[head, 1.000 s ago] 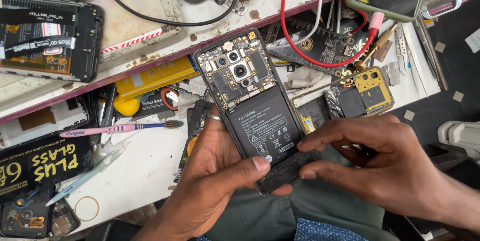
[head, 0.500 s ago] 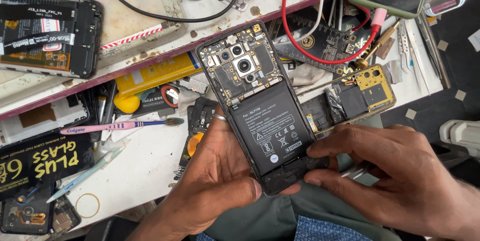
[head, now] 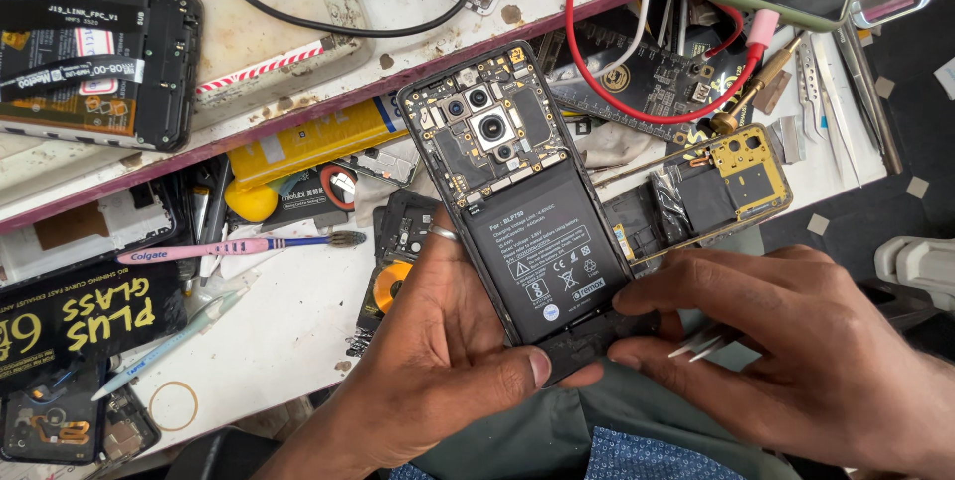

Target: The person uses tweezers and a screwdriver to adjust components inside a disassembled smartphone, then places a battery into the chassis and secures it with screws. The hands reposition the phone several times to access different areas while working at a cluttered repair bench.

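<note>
An opened phone [head: 522,211] with its back cover off is held up over the near edge of the messy white workbench [head: 288,341]. You can see its black battery [head: 547,266] in the middle and the little camera lenses [head: 484,122] at the far end. The left hand [head: 438,371] cups the phone from the left side, with a ring on one finger and the thumb pressed on the phone's near end. The right hand [head: 796,351] comes in from the right. Its fingers pinch the phone's near right corner, and thin metal tweezers [head: 696,346] poke out from under that hand.

Just right of the phone lies a gold phone frame [head: 716,192]. Far behind it sits a black circuit board [head: 647,82] with a red wire [head: 637,112] looping over it. To the left lie a pink toothbrush [head: 239,246], a yellow bar [head: 308,142] and a light blue pen [head: 169,341]. Another open phone [head: 90,62] rests far left on a tray.
</note>
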